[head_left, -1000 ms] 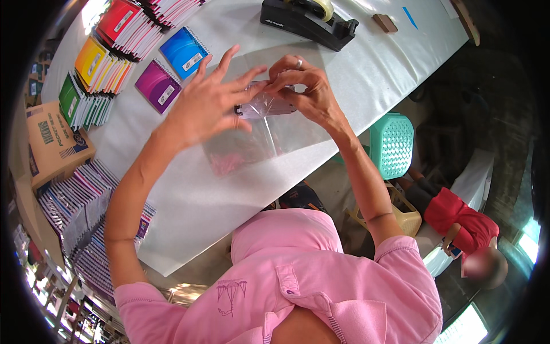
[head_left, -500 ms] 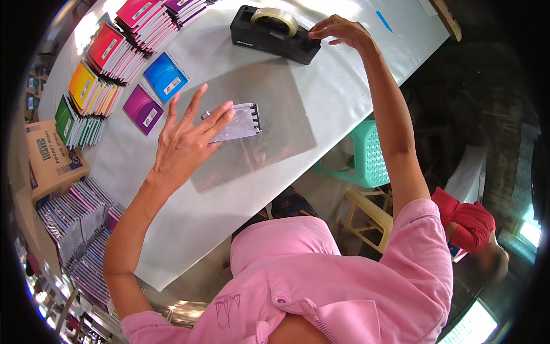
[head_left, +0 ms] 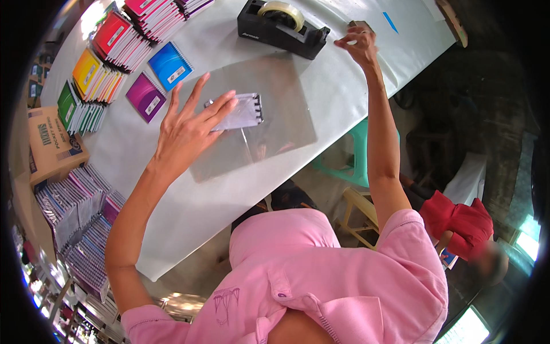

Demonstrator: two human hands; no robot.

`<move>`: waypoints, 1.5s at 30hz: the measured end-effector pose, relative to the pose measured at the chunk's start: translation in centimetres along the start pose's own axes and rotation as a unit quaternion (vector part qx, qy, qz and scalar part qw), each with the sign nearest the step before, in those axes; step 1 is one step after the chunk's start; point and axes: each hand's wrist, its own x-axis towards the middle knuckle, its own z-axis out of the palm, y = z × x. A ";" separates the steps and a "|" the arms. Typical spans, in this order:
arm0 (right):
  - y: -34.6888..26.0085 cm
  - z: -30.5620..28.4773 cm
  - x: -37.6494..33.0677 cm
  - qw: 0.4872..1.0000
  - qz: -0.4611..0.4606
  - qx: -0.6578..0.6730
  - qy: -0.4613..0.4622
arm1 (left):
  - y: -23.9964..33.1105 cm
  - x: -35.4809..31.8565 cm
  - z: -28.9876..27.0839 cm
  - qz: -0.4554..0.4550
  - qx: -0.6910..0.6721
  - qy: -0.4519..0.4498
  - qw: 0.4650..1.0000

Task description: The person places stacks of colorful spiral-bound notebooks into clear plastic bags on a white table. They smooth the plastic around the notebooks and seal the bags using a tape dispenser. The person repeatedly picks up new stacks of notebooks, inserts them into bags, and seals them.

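Left hand [head_left: 192, 123] flat, fingers splayed, pressing a small spiral notebook [head_left: 240, 112] onto a clear plastic sheet [head_left: 275, 92] on the white table [head_left: 189, 200], right arm stretched far, right hand [head_left: 358, 45] loosely curled, pinching at the black tape dispenser's [head_left: 281, 28] end

A small spiral notebook [head_left: 240, 113] lies on the plastic sheet [head_left: 275, 97]; behind the sheet stands a tape dispenser [head_left: 281, 27], notebook stacks [head_left: 109, 51] to its left.
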 end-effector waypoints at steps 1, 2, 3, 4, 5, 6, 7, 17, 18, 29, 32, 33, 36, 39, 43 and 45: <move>-2.3 -0.1 -0.8 0.998 0.036 -0.049 0.034 | -0.1 -0.3 0.1 0.004 0.006 0.003 1.000; -4.6 -0.4 -1.7 0.990 0.071 -0.101 0.070 | -0.1 -0.5 0.4 0.010 0.011 0.009 1.000; -6.5 -0.3 -2.2 0.978 0.101 -0.149 0.107 | -0.3 -0.6 0.6 0.013 0.019 0.017 1.000; -8.0 0.1 -2.9 0.978 0.129 -0.143 0.082 | -0.6 -0.9 0.7 0.011 0.023 0.020 0.999; -7.3 0.1 -2.8 0.981 0.173 -0.089 0.019 | -0.6 -0.9 0.8 0.017 0.021 0.028 0.999; -4.8 0.1 -1.9 0.975 0.218 -0.034 -0.039 | -0.6 -0.6 0.9 0.029 0.020 0.039 0.999; -2.3 -0.1 -1.1 0.975 0.214 -0.021 -0.063 | -0.7 -0.3 0.9 0.035 0.018 0.043 0.998; -3.9 0.4 1.6 0.954 0.172 -0.246 -0.028 | -1.2 -1.0 1.7 0.024 0.009 0.038 0.999; -4.5 0.1 1.8 0.953 0.186 -0.236 -0.045 | -1.0 -1.1 1.7 0.019 0.008 0.035 0.999; -5.9 -9.2 4.1 0.942 0.176 0.136 -0.251 | -1.2 -1.1 1.5 0.021 -0.032 0.030 0.999; -2.5 -7.7 4.1 0.898 0.240 0.202 -0.307 | -1.0 -1.0 1.3 0.021 -0.041 0.025 0.999; -2.3 -6.9 4.0 0.885 0.263 0.225 -0.312 | -1.0 -0.9 1.2 0.018 -0.044 0.022 0.999; 0.1 -4.6 3.1 0.873 0.255 0.282 -0.306 | -1.0 -0.9 1.2 0.019 -0.050 0.023 0.998; 1.9 -1.5 2.4 0.953 0.171 0.049 -0.245 | -0.9 -0.9 1.0 0.016 -0.055 0.016 0.998; 1.4 -1.9 1.3 0.952 0.203 -0.170 -0.155 | -0.8 -0.1 0.4 0.018 -0.049 0.020 0.998; -0.7 -2.5 -2.1 0.961 0.256 0.014 -0.098 | -0.6 -0.4 0.5 0.011 -0.052 0.009 0.999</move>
